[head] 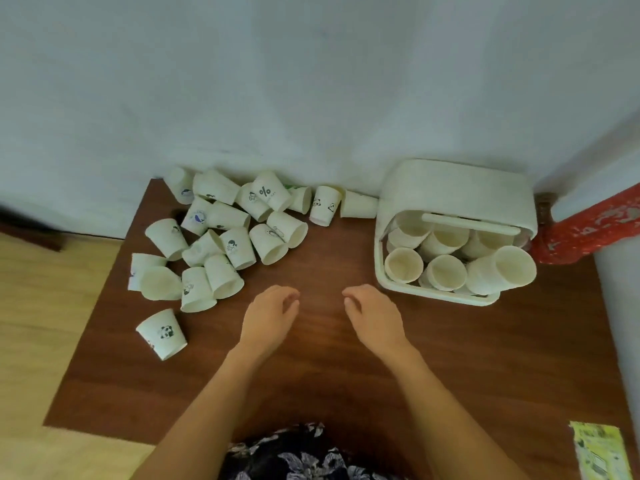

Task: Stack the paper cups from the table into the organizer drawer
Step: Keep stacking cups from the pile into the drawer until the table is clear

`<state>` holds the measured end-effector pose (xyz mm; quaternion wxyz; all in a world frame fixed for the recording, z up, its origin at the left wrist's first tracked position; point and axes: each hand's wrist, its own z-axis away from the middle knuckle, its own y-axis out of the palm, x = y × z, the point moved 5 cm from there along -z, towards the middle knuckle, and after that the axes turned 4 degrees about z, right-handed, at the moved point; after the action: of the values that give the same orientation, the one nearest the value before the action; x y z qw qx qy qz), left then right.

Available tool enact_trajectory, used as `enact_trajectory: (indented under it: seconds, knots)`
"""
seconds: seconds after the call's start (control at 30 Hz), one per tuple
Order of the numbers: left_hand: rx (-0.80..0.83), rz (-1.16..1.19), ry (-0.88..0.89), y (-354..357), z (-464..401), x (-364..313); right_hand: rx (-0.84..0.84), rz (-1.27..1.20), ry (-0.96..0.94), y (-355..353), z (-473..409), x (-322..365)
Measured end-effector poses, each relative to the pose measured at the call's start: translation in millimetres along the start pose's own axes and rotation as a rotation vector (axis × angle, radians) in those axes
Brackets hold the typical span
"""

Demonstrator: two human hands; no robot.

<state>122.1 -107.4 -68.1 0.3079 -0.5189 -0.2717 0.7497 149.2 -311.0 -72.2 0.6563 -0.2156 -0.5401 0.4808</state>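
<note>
Several white paper cups (221, 233) with small printed pictures lie tumbled in a heap on the back left of the brown table (329, 368). One panda-print cup (162, 334) lies apart at the front left. At the back right stands the white organizer drawer (384, 282), pulled open, with several cups (446, 271) standing in it mouth up; a stack (502, 275) leans over its right corner. My left hand (270, 317) and my right hand (374, 313) hover over the table's middle, fingers loosely curled and holding nothing.
A white wall (311, 81) runs along the table's far edge. A red patterned object (585, 226) sits to the right of the organizer. A yellow-green printed paper (599, 452) lies at the front right corner. Wooden floor (45, 306) shows on the left.
</note>
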Motion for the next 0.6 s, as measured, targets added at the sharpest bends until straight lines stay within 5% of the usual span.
enact_trajectory:
  seconds: [0.33, 0.6]
  knots:
    - [-0.150, -0.065, -0.337, -98.5, 38.0, 196.6, 0.200, -0.097, 0.081, 108.6, 12.2, 138.5]
    - [-0.091, -0.114, -0.393, -130.1, 31.0, 270.3, 0.177, -0.570, 0.474, 163.3, 0.6, 194.8]
